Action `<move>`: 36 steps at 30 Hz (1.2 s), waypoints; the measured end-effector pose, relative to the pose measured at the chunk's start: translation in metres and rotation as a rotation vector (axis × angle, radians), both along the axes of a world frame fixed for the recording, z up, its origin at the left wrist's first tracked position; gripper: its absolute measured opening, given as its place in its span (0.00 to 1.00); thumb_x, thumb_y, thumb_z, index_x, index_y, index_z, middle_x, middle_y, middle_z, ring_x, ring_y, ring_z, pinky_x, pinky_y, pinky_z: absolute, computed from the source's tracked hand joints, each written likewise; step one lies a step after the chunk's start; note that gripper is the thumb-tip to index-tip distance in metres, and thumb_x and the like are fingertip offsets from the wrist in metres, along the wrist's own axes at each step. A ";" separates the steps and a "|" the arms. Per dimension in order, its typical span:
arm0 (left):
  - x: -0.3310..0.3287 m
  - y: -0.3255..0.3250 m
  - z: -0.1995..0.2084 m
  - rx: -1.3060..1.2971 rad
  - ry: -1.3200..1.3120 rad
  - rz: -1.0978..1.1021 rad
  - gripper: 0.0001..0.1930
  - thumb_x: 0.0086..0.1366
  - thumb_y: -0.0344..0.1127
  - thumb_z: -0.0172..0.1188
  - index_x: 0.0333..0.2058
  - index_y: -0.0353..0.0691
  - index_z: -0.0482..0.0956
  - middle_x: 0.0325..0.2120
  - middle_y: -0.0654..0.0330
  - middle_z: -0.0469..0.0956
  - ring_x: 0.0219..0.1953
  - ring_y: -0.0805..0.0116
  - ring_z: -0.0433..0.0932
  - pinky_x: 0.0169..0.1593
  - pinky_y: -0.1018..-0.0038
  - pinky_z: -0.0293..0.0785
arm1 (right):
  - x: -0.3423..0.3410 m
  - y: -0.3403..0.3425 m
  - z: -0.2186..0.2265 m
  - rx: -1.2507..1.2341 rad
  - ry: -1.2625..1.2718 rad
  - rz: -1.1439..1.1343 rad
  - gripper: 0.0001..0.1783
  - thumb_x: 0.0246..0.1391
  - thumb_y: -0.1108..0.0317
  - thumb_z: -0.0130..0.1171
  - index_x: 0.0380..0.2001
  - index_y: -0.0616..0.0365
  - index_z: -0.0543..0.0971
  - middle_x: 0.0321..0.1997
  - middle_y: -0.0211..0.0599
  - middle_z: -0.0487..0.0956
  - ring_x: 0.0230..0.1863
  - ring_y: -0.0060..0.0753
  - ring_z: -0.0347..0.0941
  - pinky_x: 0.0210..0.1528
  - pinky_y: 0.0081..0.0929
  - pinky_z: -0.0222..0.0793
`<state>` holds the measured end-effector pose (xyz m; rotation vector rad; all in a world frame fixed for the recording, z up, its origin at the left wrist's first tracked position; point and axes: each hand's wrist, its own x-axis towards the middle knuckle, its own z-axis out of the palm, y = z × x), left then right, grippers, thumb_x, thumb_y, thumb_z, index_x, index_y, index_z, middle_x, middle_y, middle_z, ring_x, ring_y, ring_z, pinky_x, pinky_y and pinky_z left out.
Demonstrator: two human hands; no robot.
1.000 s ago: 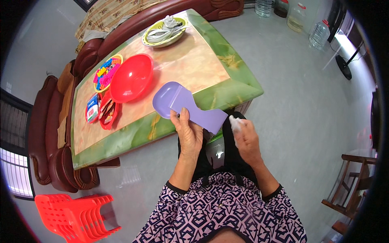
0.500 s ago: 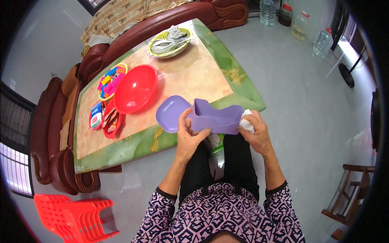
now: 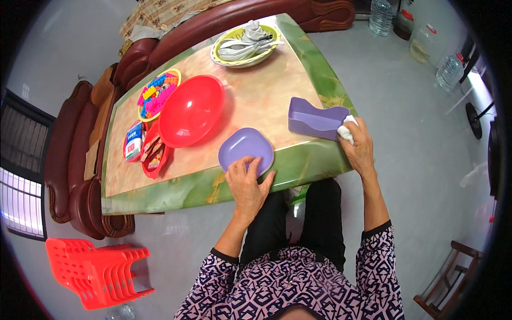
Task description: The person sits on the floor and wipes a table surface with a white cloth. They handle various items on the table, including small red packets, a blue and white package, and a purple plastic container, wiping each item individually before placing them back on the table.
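Observation:
A purple open-topped storage box (image 3: 314,121) with a dipped, wavy side rests at the right end of the table. My right hand (image 3: 358,148) is at the box's right end, closed around a crumpled white cloth (image 3: 348,129) that presses against it. Nearer the middle, a shallow purple dish (image 3: 242,148) with rounded corners lies by the front edge. My left hand (image 3: 247,184) reaches onto the dish's near side, fingers spread over its rim and thumb apart at the right.
On the marble-patterned table (image 3: 272,93) stand a large red bowl (image 3: 193,109), a yellow basket of toy bricks (image 3: 158,95), red dishes with packets (image 3: 154,156), and a yellow-rimmed bowl of spoons (image 3: 245,47). Stacked red plastic stools (image 3: 101,272) are at lower left.
The purple box has moved from between my hands to the table's right end with my right hand. My left hand has let it go and come onto the purple dish.

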<state>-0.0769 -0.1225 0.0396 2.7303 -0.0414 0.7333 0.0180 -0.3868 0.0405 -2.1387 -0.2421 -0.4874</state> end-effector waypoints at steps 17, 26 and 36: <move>0.008 0.027 -0.007 -0.075 -0.052 -0.143 0.06 0.52 0.35 0.68 0.28 0.43 0.82 0.29 0.66 0.78 0.36 0.66 0.73 0.43 0.67 0.62 | 0.018 0.039 0.003 0.069 -0.045 0.018 0.32 0.46 0.74 0.60 0.57 0.50 0.69 0.48 0.45 0.73 0.47 0.47 0.72 0.48 0.37 0.68; 0.012 0.035 0.007 -0.147 -0.271 -0.160 0.04 0.56 0.31 0.63 0.30 0.39 0.80 0.31 0.61 0.78 0.35 0.62 0.74 0.42 0.66 0.64 | -0.035 0.027 -0.012 0.181 0.000 -0.053 0.32 0.46 0.72 0.61 0.57 0.58 0.68 0.54 0.49 0.72 0.55 0.48 0.69 0.56 0.36 0.65; -0.031 -0.024 0.033 0.036 -0.440 -0.574 0.08 0.49 0.28 0.67 0.30 0.38 0.80 0.31 0.63 0.78 0.37 0.60 0.74 0.41 0.63 0.66 | -0.088 0.063 0.021 0.829 0.465 0.293 0.28 0.52 0.66 0.62 0.56 0.57 0.68 0.43 0.36 0.74 0.40 0.26 0.71 0.42 0.23 0.70</move>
